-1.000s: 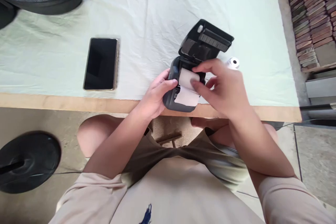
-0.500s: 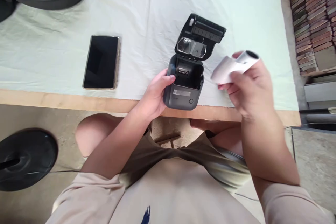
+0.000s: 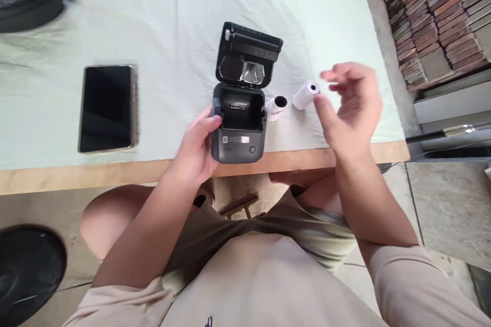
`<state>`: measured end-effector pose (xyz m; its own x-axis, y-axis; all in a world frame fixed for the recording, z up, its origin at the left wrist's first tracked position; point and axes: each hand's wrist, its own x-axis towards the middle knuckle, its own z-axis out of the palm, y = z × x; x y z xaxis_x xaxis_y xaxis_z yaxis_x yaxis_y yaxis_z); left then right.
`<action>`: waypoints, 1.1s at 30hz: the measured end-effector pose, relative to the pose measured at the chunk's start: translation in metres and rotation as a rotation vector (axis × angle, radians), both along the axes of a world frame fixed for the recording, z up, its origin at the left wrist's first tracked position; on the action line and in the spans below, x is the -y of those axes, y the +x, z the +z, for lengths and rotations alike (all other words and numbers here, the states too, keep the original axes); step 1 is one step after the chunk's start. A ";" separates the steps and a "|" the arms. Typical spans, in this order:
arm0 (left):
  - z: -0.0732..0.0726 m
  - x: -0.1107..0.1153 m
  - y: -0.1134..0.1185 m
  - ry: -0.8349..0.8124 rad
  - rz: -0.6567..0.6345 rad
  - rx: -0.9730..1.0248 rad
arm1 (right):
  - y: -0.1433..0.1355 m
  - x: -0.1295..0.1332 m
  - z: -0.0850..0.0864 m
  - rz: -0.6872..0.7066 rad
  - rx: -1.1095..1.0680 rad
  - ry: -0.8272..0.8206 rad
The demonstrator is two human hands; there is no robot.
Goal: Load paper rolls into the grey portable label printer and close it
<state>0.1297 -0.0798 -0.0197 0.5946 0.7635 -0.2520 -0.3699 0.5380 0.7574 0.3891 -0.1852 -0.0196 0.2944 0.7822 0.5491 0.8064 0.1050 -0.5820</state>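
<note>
With our left hand (image 3: 197, 150) gripping the printer (image 3: 238, 149) along its side, thumb near the rim of the open compartment, we do well to hold the body level and bear on the casing rather than on the raised lid (image 3: 249, 53), whose hinge looks like the weaker part. Our right hand (image 3: 351, 112) is open, its thumb at the far paper roll (image 3: 302, 98); whether it touches, we cannot tell. A light pinch around the outside of that roll should serve us best, since squeezing hard could crease the paper or slide its layers, and a careless finger might knock the near paper roll (image 3: 273, 110) beside the printer. The printer is at the front edge of the desk (image 3: 115, 170), dark grey and rounded, with a round button, a pale label on its front and another inside. Both rolls are white; the near one shows a wide, dark core, the far one a small hole.
</note>
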 end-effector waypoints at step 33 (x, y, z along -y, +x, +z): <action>-0.004 0.004 -0.001 -0.095 -0.023 0.076 | -0.077 -0.023 0.036 0.238 0.168 -0.008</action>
<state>0.1287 -0.0836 -0.0234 0.6319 0.7243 -0.2759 -0.4113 0.6151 0.6727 0.3118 -0.1624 0.0161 0.0074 0.8229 0.5682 0.8450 0.2987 -0.4436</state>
